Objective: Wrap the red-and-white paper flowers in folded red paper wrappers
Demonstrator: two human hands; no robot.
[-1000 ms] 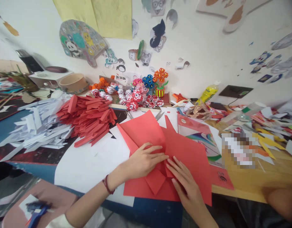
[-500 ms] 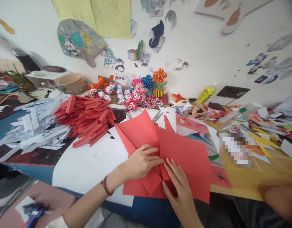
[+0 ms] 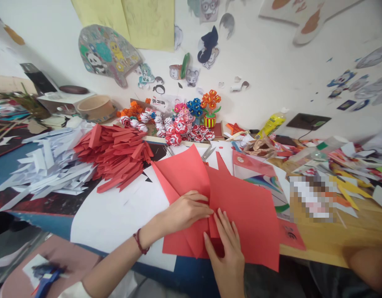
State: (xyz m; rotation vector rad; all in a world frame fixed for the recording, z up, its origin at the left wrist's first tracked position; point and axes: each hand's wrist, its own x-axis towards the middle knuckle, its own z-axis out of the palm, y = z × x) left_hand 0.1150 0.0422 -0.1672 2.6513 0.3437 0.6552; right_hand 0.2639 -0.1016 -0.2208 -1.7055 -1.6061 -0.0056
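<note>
A folded red paper (image 3: 187,171) lies over a larger flat red sheet (image 3: 248,211), both on white paper (image 3: 116,219). My left hand (image 3: 189,211), with a dark red bracelet at the wrist, is closed on the folded paper near its middle, fingers together and pointing right. Just right of it, my right hand (image 3: 226,238) rests on the red paper with its thumb apart from the stretched fingers. The fingertips of both hands nearly meet at a fold. Part of the fold is hidden beneath them.
Piles of red strips (image 3: 116,155) and white strips (image 3: 51,165) lie at the left. Scissors (image 3: 208,153) sit behind the red paper, before paper flowers (image 3: 178,128). Paper scraps (image 3: 349,186) cover the right side. A person's arm (image 3: 367,256) shows at lower right.
My right thumb has moved left and the right hand has shifted slightly left over the fold. The folded flap's lower part looks narrower. The whole view has shifted a little.
</note>
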